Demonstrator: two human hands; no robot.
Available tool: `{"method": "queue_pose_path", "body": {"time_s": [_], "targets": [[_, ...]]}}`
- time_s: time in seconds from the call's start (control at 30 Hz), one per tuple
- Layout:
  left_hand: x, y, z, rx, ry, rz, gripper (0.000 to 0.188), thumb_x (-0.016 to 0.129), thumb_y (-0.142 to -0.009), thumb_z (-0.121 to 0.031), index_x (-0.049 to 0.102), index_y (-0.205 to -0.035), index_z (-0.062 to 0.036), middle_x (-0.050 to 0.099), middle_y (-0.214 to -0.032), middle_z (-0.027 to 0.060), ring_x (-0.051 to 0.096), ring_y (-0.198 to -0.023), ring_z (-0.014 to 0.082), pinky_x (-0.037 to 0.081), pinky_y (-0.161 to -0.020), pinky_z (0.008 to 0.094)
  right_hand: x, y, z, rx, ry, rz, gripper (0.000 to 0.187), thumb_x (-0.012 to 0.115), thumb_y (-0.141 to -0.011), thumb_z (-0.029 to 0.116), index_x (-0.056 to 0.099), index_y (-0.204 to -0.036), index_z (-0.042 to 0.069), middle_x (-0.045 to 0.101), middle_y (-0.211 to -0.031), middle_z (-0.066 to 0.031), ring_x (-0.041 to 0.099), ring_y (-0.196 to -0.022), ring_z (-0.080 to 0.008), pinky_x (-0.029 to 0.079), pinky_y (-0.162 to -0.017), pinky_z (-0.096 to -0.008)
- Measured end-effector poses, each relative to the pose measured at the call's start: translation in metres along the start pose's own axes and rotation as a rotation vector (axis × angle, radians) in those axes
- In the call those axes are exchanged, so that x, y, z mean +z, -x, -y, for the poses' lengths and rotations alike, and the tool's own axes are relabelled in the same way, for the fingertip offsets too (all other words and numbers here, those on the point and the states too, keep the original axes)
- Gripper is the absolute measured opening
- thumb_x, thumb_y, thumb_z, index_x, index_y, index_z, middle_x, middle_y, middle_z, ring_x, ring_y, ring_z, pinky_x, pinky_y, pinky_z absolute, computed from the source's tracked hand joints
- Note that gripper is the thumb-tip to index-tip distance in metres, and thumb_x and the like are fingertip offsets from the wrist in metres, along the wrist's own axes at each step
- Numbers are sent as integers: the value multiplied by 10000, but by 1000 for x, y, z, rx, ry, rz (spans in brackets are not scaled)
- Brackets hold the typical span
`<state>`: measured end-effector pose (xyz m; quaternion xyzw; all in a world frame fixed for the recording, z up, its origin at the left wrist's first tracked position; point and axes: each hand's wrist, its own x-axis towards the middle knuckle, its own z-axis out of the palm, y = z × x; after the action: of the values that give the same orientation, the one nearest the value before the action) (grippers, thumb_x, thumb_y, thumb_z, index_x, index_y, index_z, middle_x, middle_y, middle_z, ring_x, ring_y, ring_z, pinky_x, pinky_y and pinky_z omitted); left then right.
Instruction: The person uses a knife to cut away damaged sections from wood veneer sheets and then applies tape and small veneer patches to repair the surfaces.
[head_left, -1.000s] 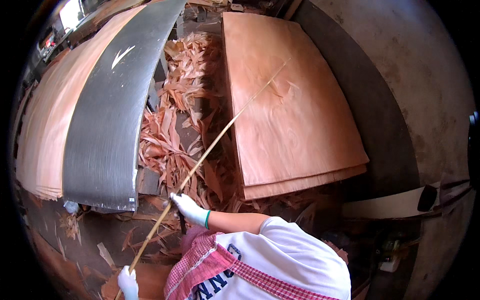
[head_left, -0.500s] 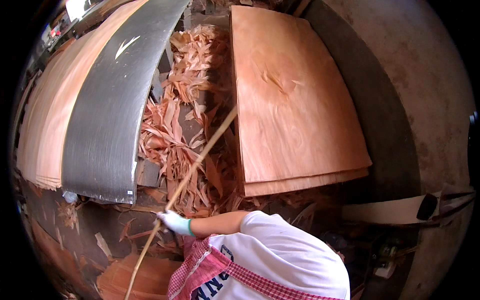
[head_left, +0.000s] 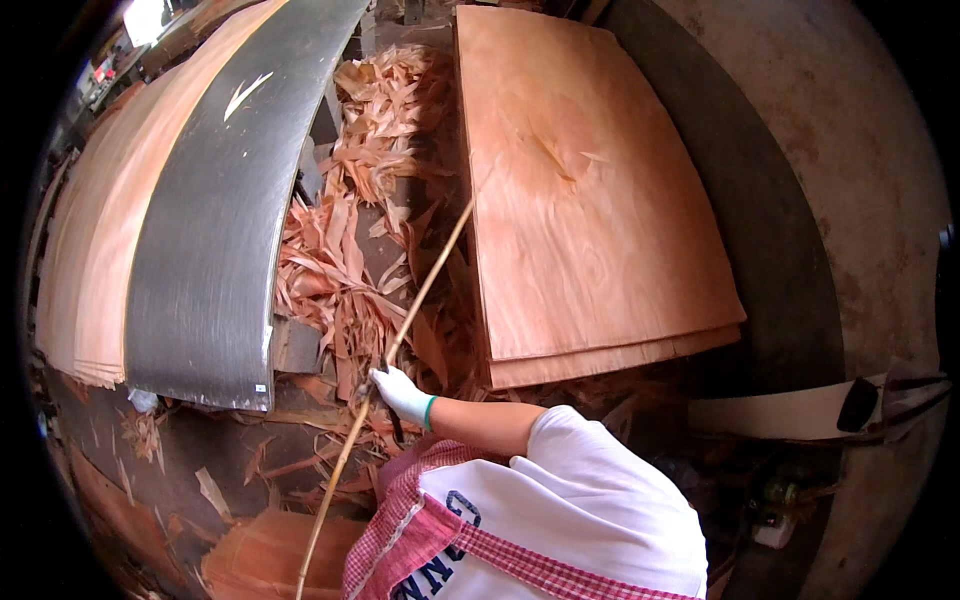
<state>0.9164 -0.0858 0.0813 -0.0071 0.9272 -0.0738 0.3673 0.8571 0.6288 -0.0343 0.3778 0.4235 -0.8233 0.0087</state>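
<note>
My right hand point(head_left: 402, 398), in a white glove with a green cuff, is closed around a long, thin bamboo stick point(head_left: 430, 277). The stick slants from the lower edge up to the right, its far end at the left edge of a stack of reddish wood veneer sheets point(head_left: 610, 240). That stack has a torn, raised patch on its top sheet. Something narrow and dark shows beside the glove, too unclear to name. Beyond the hand lies a heap of torn veneer scraps point(head_left: 325, 265). My left hand is out of sight.
At left, a dark, glossy board point(head_left: 215, 225) lies beside pale veneer sheets point(head_left: 95, 260). More veneer pieces point(head_left: 270, 555) lie on the floor at lower left. A concrete strip point(head_left: 800, 120) runs along the right, with a white curved panel point(head_left: 775, 415) near it.
My right hand has moved right and slightly away from me, still gripping the stick. The stick's near part has swung right, and its far tip reaches a little farther.
</note>
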Motion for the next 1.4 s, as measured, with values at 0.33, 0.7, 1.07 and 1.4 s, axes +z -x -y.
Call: {"method": "queue_pose_path", "body": {"time_s": [0.33,0.7,1.07,1.4], "targets": [[-61,9,-81,151,-220,-250,213,600,-860,-282,619,-848,-71,633,-775,161,600,-697,371,492,-616,464,-72,-35,-35,-1,-45,-157,265,444,-987,264,580,-942,41,685,-834,-108,583,-621,-188,452,-574,-338],[-69,6,-272,501,213,-77,242,565,-899,-234,556,-785,-21,572,-702,205,549,-643,378,439,-621,460,-160,-32,109,-359,-144,-427,204,461,-992,284,496,-938,90,612,-754,-61,595,-602,-170,436,-485,-273],[-64,-8,-192,334,-248,-55,208,636,-874,-262,634,-850,-56,651,-774,167,614,-698,272,478,-644,412,-32,-42,1,-60,-60,54,324,497,-978,265,539,-1120,-23,652,-892,-116,625,-715,-202,516,-683,-354],[-65,0,-337,462,320,-42,202,635,-868,-217,621,-867,-16,607,-720,119,558,-675,164,456,-605,338,-73,-38,31,-155,-5,-129,235,479,-989,313,480,-953,81,613,-771,-42,612,-669,-148,470,-576,-293]]}}
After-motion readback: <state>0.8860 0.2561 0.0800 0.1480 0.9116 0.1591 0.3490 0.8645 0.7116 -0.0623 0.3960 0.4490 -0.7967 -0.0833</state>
